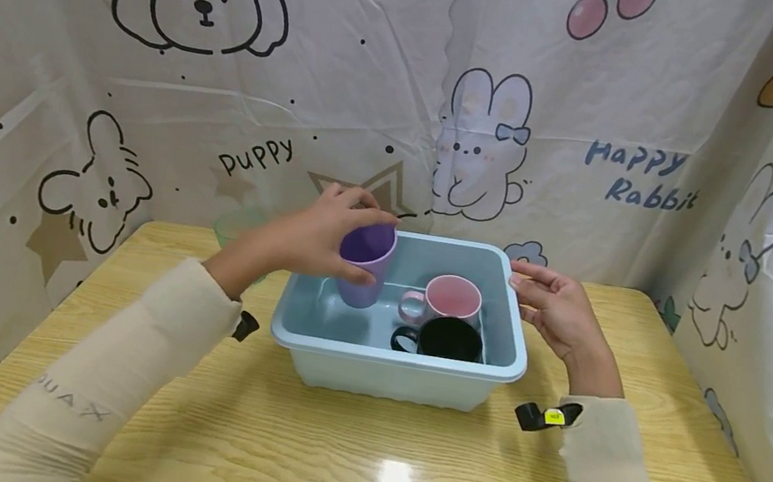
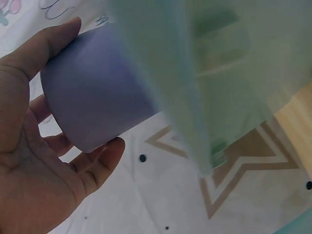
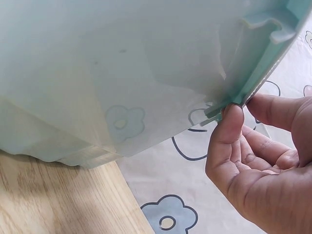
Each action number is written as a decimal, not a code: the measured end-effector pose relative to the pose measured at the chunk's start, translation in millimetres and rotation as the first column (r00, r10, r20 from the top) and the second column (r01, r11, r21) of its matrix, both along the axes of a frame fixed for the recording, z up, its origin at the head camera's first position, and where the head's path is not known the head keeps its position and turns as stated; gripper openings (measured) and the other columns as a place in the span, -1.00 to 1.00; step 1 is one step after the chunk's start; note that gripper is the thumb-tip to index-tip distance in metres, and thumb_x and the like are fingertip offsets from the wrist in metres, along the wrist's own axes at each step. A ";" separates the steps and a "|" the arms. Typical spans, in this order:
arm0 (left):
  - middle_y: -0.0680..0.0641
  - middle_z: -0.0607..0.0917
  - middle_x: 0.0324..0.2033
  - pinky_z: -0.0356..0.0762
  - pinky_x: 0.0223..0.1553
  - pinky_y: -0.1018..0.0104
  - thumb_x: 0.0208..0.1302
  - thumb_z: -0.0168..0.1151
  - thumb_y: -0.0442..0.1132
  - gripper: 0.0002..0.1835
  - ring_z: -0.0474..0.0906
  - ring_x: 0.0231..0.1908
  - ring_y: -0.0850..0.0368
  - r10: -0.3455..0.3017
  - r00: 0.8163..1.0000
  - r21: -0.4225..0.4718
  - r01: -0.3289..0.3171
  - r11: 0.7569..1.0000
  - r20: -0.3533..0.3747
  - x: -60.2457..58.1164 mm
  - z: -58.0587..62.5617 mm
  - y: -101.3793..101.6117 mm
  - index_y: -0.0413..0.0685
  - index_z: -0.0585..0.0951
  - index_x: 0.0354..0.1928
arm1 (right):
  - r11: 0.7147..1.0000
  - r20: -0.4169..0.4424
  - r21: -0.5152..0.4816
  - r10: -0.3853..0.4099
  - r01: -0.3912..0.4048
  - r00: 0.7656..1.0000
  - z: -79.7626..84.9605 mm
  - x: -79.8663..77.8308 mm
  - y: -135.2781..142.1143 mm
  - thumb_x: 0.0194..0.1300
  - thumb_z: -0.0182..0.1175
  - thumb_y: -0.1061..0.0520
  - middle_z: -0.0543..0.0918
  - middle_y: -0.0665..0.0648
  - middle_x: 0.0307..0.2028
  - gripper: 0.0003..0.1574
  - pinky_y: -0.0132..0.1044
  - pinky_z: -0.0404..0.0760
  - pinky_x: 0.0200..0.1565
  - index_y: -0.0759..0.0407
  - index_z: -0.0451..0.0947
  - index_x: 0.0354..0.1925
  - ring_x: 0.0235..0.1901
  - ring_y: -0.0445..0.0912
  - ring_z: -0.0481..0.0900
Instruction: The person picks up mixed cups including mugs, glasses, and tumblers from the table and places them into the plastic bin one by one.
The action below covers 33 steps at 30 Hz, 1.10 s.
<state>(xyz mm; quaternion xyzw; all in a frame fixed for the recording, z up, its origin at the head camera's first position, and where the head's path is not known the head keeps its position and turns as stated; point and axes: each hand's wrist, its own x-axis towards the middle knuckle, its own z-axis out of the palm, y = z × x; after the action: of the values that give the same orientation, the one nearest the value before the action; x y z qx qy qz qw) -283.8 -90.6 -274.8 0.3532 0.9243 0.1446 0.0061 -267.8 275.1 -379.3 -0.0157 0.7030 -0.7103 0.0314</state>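
Observation:
A purple cup (image 1: 366, 259) is held by its rim in my left hand (image 1: 312, 233), its lower part inside the left side of the light blue basin (image 1: 398, 357). In the left wrist view, fingers and thumb curl round the wide end of the purple cup (image 2: 97, 87). My right hand (image 1: 561, 311) pinches the basin's right rim; the right wrist view shows thumb and fingertip on the rim beside the basin wall (image 3: 146, 63). Inside, to the right, a pink mug (image 1: 453, 298) stands behind a black mug (image 1: 450, 340), both handles pointing left.
A pale green see-through vessel (image 1: 231, 225) stands behind my left forearm, partly hidden. The basin rests on a wooden table (image 1: 234, 436). A printed cloth (image 1: 387, 47) hangs at the back and both sides.

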 end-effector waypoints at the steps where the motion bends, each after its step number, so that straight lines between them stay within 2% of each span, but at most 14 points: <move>1: -0.09 0.33 0.37 0.53 0.15 -0.12 0.09 0.58 0.11 -0.11 0.14 0.33 -0.14 -0.001 1.000 -0.008 0.001 1.000 0.006 -0.8 -2.5 0.5 0.27 0.41 0.48 | 1.000 -0.001 -0.002 0.000 0.000 1.000 0.1 0.0 -0.1 0.44 0.30 0.11 0.73 0.01 -0.13 -0.36 -0.29 0.72 -0.10 0.35 0.42 0.36 -0.20 -0.17 0.69; 12: -0.09 0.31 0.41 0.50 0.20 -0.13 0.11 0.56 0.13 -0.12 0.13 0.34 -0.11 -0.035 0.999 -0.069 0.037 0.997 0.026 -11.2 -24.8 3.6 0.29 0.40 0.49 | 0.999 0.001 -0.033 0.004 -0.004 1.000 1.2 0.8 1.0 0.44 0.31 0.12 0.73 0.00 -0.16 -0.42 -0.31 0.72 -0.12 0.34 0.46 0.31 -0.22 -0.17 0.69; 19: -0.08 0.32 0.41 0.51 0.16 -0.15 0.09 0.59 0.10 -0.12 0.18 0.28 -0.09 -0.067 0.997 -0.092 0.070 0.993 0.035 -15.4 -37.1 4.1 0.35 0.42 0.47 | 0.998 0.003 -0.054 0.016 -0.016 1.000 2.4 3.0 0.6 0.44 0.29 0.16 0.74 0.01 -0.18 -0.35 -0.33 0.72 -0.14 0.42 0.38 0.36 -0.24 -0.18 0.70; 27: -0.08 0.32 0.42 0.49 0.17 -0.17 0.10 0.59 0.08 -0.11 0.20 0.28 -0.10 -0.080 0.996 -0.125 0.085 0.988 0.048 -20.2 -44.8 6.3 0.30 0.41 0.49 | 1.000 0.001 -0.025 0.012 -0.012 1.000 3.6 4.3 0.0 0.46 0.27 0.16 0.72 -0.01 -0.14 -0.33 -0.34 0.71 -0.12 0.43 0.35 0.39 -0.22 -0.19 0.69; 33: -0.10 0.32 0.43 0.46 0.20 -0.16 0.11 0.58 0.08 -0.11 0.22 0.28 -0.10 -0.115 0.992 -0.141 0.121 0.983 0.052 -21.3 -47.2 8.1 0.26 0.40 0.49 | 1.000 0.000 -0.022 0.012 -0.012 1.000 3.5 3.5 -0.5 0.47 0.26 0.15 0.72 0.00 -0.14 -0.34 -0.35 0.71 -0.13 0.42 0.36 0.39 -0.23 -0.19 0.69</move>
<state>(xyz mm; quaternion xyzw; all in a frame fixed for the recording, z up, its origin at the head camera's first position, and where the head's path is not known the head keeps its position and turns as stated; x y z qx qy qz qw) -305.0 -82.5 -322.0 0.4027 0.9095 0.0846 0.0602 -264.2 274.6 -375.8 -0.0201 0.6952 -0.7176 0.0357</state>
